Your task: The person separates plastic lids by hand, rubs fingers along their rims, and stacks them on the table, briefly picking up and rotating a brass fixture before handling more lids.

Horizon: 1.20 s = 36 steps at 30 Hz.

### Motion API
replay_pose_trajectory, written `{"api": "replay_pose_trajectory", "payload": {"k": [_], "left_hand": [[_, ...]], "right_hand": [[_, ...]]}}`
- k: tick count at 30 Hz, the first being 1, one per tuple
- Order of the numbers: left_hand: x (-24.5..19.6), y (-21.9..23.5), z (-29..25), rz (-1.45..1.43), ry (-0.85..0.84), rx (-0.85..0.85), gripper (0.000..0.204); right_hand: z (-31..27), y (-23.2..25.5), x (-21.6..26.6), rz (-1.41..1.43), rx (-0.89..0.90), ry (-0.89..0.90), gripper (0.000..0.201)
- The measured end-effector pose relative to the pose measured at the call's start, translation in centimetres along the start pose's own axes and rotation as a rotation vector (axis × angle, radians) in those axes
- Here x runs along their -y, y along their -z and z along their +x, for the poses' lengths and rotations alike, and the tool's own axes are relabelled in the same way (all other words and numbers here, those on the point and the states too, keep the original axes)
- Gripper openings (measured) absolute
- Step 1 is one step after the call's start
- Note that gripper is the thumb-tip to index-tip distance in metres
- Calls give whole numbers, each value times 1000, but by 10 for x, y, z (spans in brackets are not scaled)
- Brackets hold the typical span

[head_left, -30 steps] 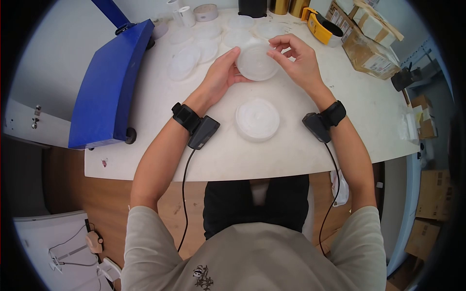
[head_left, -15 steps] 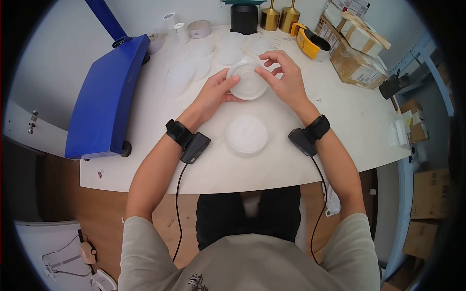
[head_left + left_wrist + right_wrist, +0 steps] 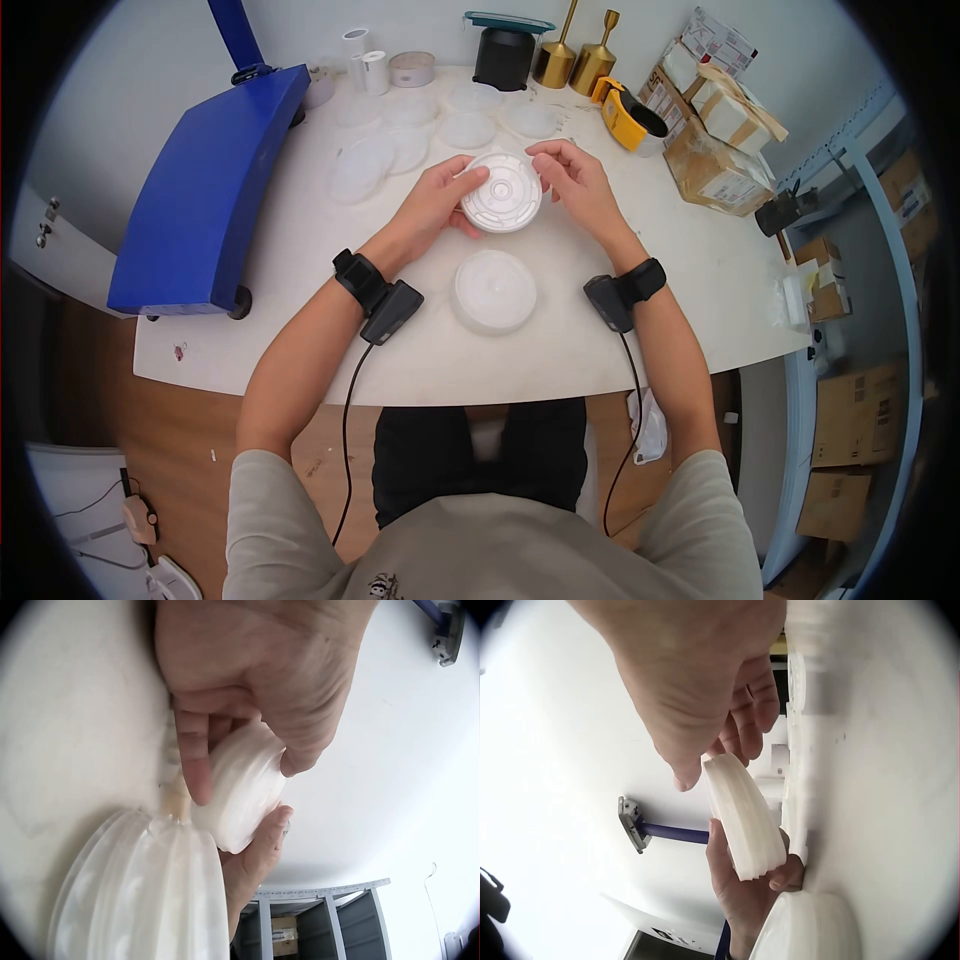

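A round stack of translucent white plastic lids (image 3: 503,205) is held up over the table, its ringed face toward me in the head view. My left hand (image 3: 432,207) grips its left side, thumb on the face and fingers behind. At the opposite rim is my right hand (image 3: 582,187). Its thumb stands slightly off the face in the right wrist view, with loosely bent fingers behind the stack's edge (image 3: 742,814). Nearer to me, a second stack of similar lids (image 3: 495,290) lies flat on the table; its ribbed side (image 3: 150,892) fills the lower left wrist view.
Several loose translucent discs (image 3: 360,168) lie across the back left of the white table (image 3: 690,290). A blue platform scale (image 3: 215,190) stands at the left. White rolls (image 3: 375,72), a yellow tape dispenser (image 3: 632,118) and taped cartons (image 3: 720,165) line the back and right.
The held stack has come down nearer the resting stack and turned more face-on to the head camera. My right thumb has shifted off its face to the rim. The head view has shifted.
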<state>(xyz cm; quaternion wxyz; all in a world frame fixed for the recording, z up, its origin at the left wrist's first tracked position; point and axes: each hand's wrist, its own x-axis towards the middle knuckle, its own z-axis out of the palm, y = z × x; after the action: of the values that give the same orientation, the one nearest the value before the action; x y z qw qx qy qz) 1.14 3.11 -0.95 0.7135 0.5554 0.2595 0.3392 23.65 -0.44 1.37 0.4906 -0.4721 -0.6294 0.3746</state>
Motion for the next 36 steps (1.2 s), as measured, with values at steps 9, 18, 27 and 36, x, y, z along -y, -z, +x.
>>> {"api": "replay_pose_trajectory", "payload": {"k": [9, 18, 27, 36], "left_hand": [[2, 1, 2, 344, -74, -267, 28], [8, 1, 5, 592, -162, -357, 26], [5, 3, 4, 616, -134, -373, 22], [3, 2, 3, 592, -130, -357, 20]], "right_hand": [[146, 130, -19, -561, -249, -64, 42], [281, 195, -67, -883, -546, -72, 59], [295, 209, -72, -789, -551, -127, 39], [255, 209, -9, -670, -467, 195, 36]]}}
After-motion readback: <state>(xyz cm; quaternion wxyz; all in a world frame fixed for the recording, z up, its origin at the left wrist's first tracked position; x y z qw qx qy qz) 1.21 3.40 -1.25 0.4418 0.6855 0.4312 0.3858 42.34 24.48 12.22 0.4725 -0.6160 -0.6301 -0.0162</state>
